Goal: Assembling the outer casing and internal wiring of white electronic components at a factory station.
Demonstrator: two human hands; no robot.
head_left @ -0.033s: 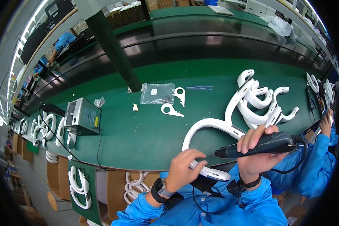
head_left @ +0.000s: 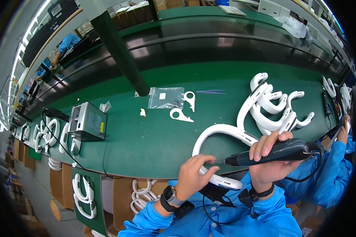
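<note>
Head view: a driver [head_left: 283,151] and white tube [head_left: 217,129] at a green bench [head_left: 138,158].
The driver is enclosed by the right hand [head_left: 269,162], fingers curled; the tube, across the bench's edge, is touched by the left hand [head_left: 192,173], thumb and forefinger parted; its grip cannot be told.

We see smooth, softly glossy plastic on the white curved plastic frame [head_left: 219,129] and darker, satin plastic on the black pen-shaped plastic power tool [head_left: 281,152]. To us the broad green tabletop [head_left: 154,148] looks smooth and matt, while the long black strip surface [head_left: 209,51] gleams with blurred reflections. The flat clear plastic bag [head_left: 165,103] is thin and shiny, the brown cardboard box [head_left: 122,201] matt, the bright blue cloth sleeve [head_left: 275,213] creased.
</note>
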